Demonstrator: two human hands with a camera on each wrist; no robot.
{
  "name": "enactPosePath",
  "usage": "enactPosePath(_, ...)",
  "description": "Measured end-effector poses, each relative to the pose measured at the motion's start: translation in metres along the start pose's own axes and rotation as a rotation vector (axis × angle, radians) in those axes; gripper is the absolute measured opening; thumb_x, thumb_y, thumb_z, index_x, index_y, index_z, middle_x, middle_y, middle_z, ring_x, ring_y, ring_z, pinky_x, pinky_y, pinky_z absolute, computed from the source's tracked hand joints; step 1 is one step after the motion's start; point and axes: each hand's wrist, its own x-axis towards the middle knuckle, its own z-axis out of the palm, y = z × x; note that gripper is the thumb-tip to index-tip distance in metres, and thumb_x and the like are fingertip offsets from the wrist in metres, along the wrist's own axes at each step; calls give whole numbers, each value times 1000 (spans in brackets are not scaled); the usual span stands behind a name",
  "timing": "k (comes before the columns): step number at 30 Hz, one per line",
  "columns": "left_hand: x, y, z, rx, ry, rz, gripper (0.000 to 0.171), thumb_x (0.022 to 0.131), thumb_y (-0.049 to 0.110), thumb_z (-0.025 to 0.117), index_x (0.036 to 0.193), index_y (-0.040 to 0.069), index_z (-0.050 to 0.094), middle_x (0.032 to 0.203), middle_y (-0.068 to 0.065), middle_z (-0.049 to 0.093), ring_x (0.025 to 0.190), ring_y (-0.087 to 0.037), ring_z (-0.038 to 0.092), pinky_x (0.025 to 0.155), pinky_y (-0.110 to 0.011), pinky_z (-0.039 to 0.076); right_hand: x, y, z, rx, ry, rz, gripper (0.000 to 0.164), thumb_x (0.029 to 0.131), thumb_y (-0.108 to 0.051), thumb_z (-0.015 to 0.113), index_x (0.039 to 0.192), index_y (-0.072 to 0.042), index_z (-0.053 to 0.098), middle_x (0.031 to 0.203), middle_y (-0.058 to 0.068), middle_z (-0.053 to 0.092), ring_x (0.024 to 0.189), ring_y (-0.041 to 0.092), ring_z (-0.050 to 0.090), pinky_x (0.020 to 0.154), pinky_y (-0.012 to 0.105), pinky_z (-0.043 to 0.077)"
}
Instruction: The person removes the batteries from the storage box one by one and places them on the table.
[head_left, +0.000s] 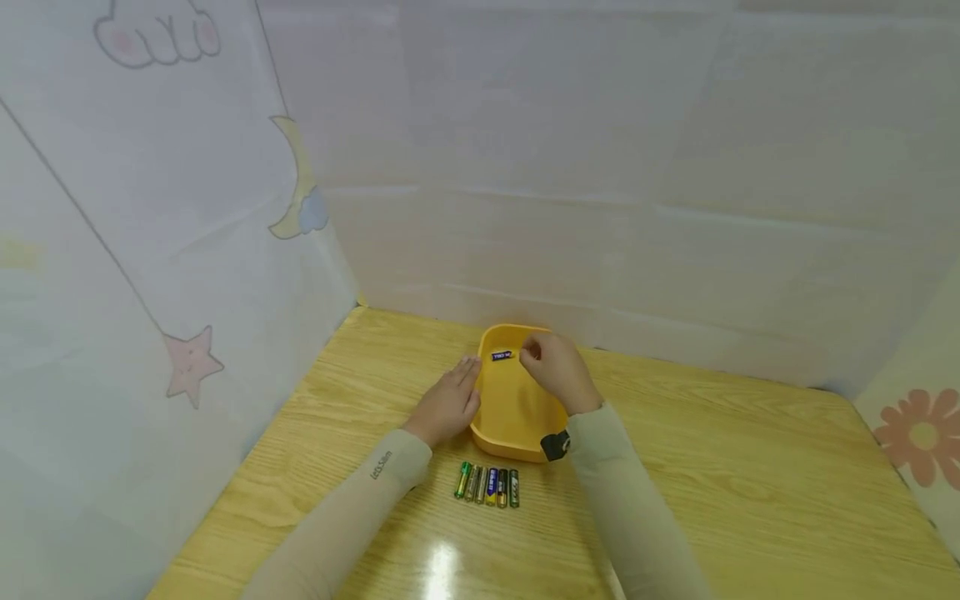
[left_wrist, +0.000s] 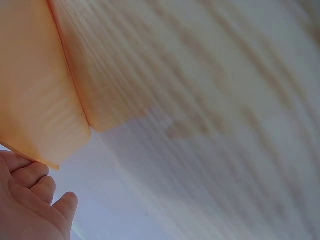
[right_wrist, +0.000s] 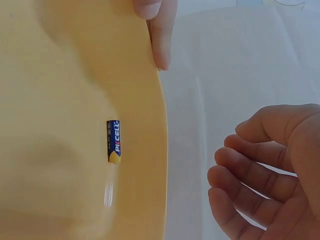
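Observation:
A yellow plastic bin (head_left: 517, 454) stands on the wooden table. Inside, near its far left wall, lies one blue and yellow battery (right_wrist: 114, 141) with PKCELL lettering. My left hand (head_left: 447, 402) is at the bin's left side, its fairly straight fingers touching the rim; in the left wrist view those fingers (left_wrist: 32, 175) lie at the bin's edge. Over the far right part of the bin is my right hand (head_left: 557, 367), a little way from the battery. Its fingers (right_wrist: 250, 172) are loosely bent, with nothing between them and the thumb.
Several batteries (head_left: 491, 487) of different colours lie side by side on the table (head_left: 750, 467) just in front of the bin. A black device (head_left: 556, 446) sits at the right wrist. Printed white sheets (head_left: 525, 167) hang behind the table and along its left side.

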Motion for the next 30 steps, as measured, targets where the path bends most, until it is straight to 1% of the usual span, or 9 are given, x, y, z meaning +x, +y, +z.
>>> enactPosePath(3,1,-1,1,-1,3,1,57,109,24,38,159,0,25,165,-16,27,153,-28,22,123,-49,24,6,-1,2,-6,-9,-4,14,97,-12,62,98,-2,72,89,9,70,73,22,60,70,39,55)
enactPosePath(8,3,-4,4,24,3,7,57,109,25,37,159,0,25,164,-17,28,153,-28,22,123,-48,25,15,1,9,-9,-17,-30,16,97,-11,62,101,0,74,94,12,72,81,25,66,76,42,58)
enactPosePath(13,0,-2,3,19,-2,11,56,110,23,37,159,-1,24,164,-18,27,153,-28,22,123,-48,25,20,12,22,-15,-13,-37,15,95,-9,62,98,0,74,91,12,72,78,24,66,75,42,58)
enactPosePath(20,-1,-2,2,24,6,15,57,110,26,34,159,0,25,165,-15,27,153,-27,22,123,-47,25,26,15,30,13,-40,44,14,94,-9,63,98,0,72,92,12,72,80,25,66,75,41,58)
enactPosePath(26,-3,-1,0,16,8,18,57,109,24,36,159,-2,26,164,-17,28,153,-29,23,123,-48,25,29,15,38,23,-53,87,14,95,-11,64,99,0,71,93,12,71,77,23,64,72,40,57)
enactPosePath(30,-4,-1,-1,31,8,19,56,110,24,36,159,-1,25,164,-17,29,153,-29,23,123,-48,26,32,15,43,31,-68,125,15,96,-11,63,102,1,70,97,13,70,81,25,63,75,41,56)
